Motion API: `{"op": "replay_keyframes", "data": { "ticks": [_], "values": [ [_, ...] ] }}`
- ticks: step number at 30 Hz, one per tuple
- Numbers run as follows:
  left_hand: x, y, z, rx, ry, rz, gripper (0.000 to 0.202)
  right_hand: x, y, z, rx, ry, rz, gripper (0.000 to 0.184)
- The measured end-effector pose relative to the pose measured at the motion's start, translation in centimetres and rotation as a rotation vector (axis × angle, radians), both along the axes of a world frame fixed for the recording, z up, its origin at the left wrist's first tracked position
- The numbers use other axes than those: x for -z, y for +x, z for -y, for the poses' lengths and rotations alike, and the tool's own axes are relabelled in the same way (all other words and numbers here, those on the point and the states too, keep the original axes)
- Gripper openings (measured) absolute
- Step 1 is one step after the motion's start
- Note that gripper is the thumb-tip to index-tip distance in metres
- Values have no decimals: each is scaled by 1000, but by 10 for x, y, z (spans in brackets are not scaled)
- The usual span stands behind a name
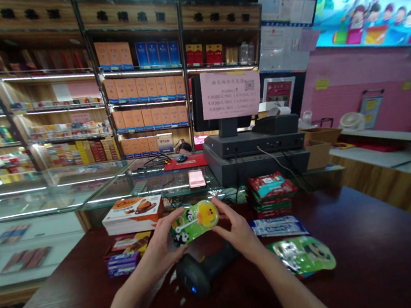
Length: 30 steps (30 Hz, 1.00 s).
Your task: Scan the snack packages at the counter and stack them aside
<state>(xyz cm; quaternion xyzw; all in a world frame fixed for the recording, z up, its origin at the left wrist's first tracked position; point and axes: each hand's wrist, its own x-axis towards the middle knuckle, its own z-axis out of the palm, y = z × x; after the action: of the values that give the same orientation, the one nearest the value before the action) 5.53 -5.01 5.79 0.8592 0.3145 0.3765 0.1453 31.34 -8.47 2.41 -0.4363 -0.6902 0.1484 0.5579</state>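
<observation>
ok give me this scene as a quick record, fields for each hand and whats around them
place: dark wooden counter in a shop
left hand: gripping the left end of a green duck packet
right hand: gripping the packet's right end
under the hands: black barcode scanner
nearby: orange box, stack of chocolate bars, green pouch
behind: glass display case, stocked shelves

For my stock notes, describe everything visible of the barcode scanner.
The barcode scanner looks like matte dark grey plastic, with a rounded head and thick handle. It lies on the dark red counter, head nearest the person, handle pointing away to the right. A small blue light glows low on its head. The right hand is above the handle, apparently not touching.
</observation>
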Motion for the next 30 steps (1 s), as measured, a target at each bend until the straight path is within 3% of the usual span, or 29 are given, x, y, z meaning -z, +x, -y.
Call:
{"op": "replay_keyframes", "data": {
  "ticks": [11, 23, 30],
  "values": [
    [11, -8, -11, -172, -34, 51, 74, -4, -5, 6, 80, 165, 108, 66],
    [15, -13, -14, -198, -31, 54, 74, 2, -4, 4, 93, 179, 160, 60],
    [10, -15, -12, -133, -81, 85, 47, 0, -2, 6, 91, 168, 119, 46]
  ]
}}
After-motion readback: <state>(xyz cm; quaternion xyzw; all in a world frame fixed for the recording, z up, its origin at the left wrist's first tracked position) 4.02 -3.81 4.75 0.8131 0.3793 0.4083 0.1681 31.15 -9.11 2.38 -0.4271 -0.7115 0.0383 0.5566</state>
